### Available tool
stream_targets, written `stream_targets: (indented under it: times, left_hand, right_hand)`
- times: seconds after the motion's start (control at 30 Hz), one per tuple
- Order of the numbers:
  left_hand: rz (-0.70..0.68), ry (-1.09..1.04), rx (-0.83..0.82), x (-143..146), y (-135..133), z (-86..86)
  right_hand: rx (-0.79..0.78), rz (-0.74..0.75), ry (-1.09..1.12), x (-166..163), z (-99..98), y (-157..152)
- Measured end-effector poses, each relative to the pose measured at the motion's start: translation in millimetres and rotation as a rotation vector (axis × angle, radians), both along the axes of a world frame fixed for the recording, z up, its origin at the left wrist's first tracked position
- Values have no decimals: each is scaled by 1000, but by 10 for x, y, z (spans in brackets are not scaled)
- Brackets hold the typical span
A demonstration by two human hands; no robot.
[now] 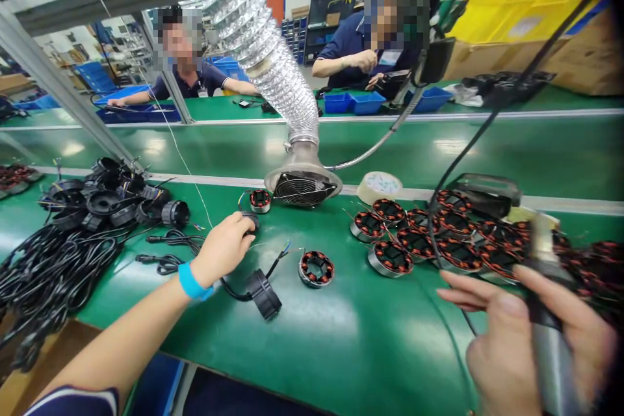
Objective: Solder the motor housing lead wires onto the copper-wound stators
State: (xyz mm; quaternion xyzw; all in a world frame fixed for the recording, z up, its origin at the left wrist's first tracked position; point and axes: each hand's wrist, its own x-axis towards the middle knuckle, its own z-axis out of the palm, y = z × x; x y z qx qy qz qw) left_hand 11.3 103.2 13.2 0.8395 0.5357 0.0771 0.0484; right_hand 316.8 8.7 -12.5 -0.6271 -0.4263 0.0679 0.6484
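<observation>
- Left hand (225,244): fingers curled down over a small dark round part (250,221), mostly hidden by them; cannot tell whether it is gripped or only touched. A thin pale wire (178,151) runs down to this hand.
- Right hand (509,341): closed around a grey-handled tool (550,354), tip upward, some fingers stretched away from the handle. Blurred here, so finger placement is uncertain.
- Black housing (264,296): on the green bench (370,338), just on the near side of the left hand, tilted, cable attached, short coloured leads sticking up. Probably light, stiff plastic, rather smooth; best held by the outer wall, clear of the leads.
- Coil ring (316,281): flat on the bench, right of the housing, apart from it. Likely dense for its size (metal rim, by the shine); windings look easily scratched. Hold by the rim, not the copper-red coils.
- More coil rings (391,260) crowd together farther right, some touching; their loose wire ends could snag.
- Black cables (73,266), heaped at left: floppy, probably slippery, prone to tangling; lift near a plug.
</observation>
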Motion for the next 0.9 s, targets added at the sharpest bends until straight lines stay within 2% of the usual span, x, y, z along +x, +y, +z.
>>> stream_targets:
  times: [0.17, 0.23, 0.3, 0.37, 0.4, 0.53, 0.6, 0.7, 0.8, 0.9]
  left_hand:
    - [-134, 280, 163, 205, 5, -286]
    - [-182, 337, 156, 268, 49, -360]
    - [-225, 330, 117, 261, 84, -361]
    - [-212, 177, 64, 179, 94, -270]
    - [-172, 21, 23, 121, 88, -195]
    - [74, -888, -316, -47, 42, 121]
    - [145, -1135, -531, -5, 32, 158]
    - [156, -1099, -726, 185, 36, -4]
    - [123, -1040, -698, 356, 33, -258]
    - [159, -1162, -777, 399, 0, -405]
  right_hand:
    - [-166, 225, -197, -290, 63, 149]
    - [-164, 316, -278, -355, 66, 220]
    - [-152, 382, -320, -406, 79, 274]
    - [-136, 436, -356, -446, 88, 306]
    - [-132, 463, -374, -461, 85, 317]
    - [-144, 563, -400, -538, 17, 366]
    - [-174, 612, -397, -610, -35, 401]
    - [-228, 672, -447, -755, -111, 448]
    - [-242, 685, -491, -898, -177, 468]
    - [-259, 675, -446, -1009, -229, 478]
